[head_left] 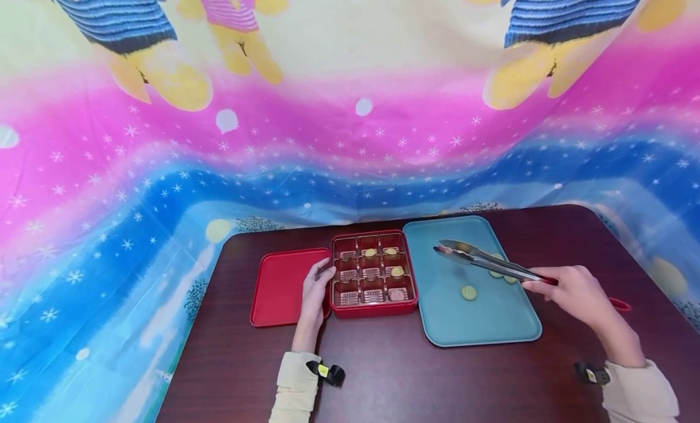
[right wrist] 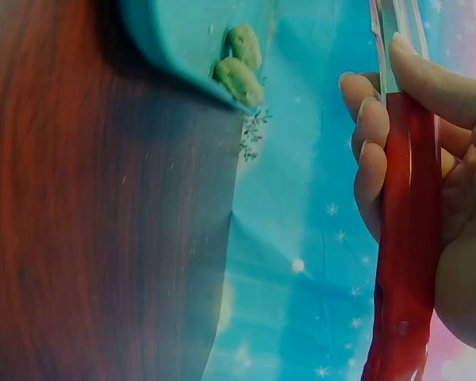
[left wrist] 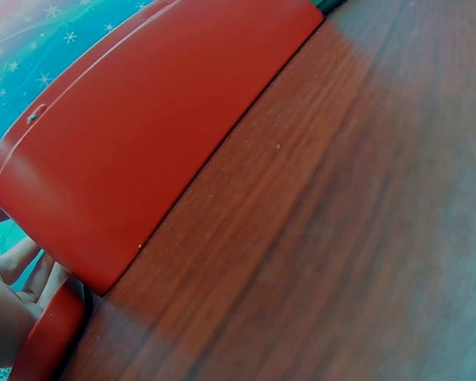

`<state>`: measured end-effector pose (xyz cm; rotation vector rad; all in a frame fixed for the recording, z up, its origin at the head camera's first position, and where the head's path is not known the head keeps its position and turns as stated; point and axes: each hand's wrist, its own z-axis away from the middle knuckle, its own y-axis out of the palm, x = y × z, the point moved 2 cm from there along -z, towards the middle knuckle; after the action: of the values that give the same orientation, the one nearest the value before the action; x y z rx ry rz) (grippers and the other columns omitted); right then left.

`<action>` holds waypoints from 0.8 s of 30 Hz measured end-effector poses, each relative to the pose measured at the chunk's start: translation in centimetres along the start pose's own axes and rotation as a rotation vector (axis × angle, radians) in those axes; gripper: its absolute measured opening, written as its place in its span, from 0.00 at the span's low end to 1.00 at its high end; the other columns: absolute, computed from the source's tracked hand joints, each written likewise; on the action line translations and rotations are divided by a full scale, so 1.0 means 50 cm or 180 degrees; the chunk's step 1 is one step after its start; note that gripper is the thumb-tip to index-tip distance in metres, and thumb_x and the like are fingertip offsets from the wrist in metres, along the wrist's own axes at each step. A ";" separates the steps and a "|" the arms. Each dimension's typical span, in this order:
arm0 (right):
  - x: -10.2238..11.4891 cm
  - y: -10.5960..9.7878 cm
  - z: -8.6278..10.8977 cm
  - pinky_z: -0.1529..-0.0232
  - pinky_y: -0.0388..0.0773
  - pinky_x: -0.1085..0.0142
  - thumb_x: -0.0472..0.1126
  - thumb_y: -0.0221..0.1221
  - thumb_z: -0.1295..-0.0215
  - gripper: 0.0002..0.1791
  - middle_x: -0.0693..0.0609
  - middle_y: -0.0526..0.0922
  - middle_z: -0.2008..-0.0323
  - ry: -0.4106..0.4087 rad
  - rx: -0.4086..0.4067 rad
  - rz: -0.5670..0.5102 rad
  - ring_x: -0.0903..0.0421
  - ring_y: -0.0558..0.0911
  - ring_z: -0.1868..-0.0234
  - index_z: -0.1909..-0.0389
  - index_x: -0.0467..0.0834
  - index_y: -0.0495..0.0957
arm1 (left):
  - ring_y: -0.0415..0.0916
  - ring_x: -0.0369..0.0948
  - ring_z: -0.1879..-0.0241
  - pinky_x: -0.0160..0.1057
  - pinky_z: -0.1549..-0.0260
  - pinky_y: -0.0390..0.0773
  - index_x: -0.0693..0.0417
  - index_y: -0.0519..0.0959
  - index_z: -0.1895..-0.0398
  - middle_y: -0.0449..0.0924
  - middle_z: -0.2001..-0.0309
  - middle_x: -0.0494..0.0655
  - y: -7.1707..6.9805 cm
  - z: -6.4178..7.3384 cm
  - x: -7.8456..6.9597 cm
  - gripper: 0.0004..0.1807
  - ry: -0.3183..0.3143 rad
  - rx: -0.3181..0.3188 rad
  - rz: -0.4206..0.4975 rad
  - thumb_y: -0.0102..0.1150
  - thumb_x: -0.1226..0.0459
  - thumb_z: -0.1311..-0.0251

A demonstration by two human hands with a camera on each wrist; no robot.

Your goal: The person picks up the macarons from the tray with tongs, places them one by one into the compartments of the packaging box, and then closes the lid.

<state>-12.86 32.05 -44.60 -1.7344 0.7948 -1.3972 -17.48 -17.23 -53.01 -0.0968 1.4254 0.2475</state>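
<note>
My right hand [head_left: 571, 289] grips metal tongs [head_left: 492, 262] by their red handle [right wrist: 410, 214]. The tongs' tips hang over a blue-green tray [head_left: 454, 326]; whether anything is between them is hard to tell. One round pale green cookie [head_left: 468, 292] lies on the tray, with several more [head_left: 496, 271] partly behind the tongs. My left hand [head_left: 314, 292] rests with its fingers against the left side of a red box [head_left: 374, 310]. The box has a brown divided insert, with yellowish cookies [head_left: 397, 271] in a few back and right compartments. The front right compartment looks pinkish, its content unclear.
A flat red lid [head_left: 284, 286] lies left of the box, partly under my left hand. The dark wooden table [head_left: 437, 386] ends at a patterned cloth [head_left: 355, 180] hanging behind it. The tongs' red end loop [head_left: 620, 304] sticks out beyond my right hand.
</note>
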 end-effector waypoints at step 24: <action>0.091 0.054 -0.068 0.82 0.60 0.64 0.40 0.72 0.38 0.23 0.59 0.65 0.88 -0.0328 -0.0163 -0.0061 0.60 0.65 0.85 0.47 0.30 0.84 | 0.74 0.48 0.42 0.45 0.42 0.75 0.59 0.74 0.30 0.76 0.37 0.57 0.000 -0.002 0.003 0.26 -0.0003 -0.0019 0.0031 0.62 0.60 0.28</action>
<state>-15.23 26.26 -44.20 -1.8419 0.7655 -1.2990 -17.55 -17.24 -53.19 -0.0947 1.4246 0.2597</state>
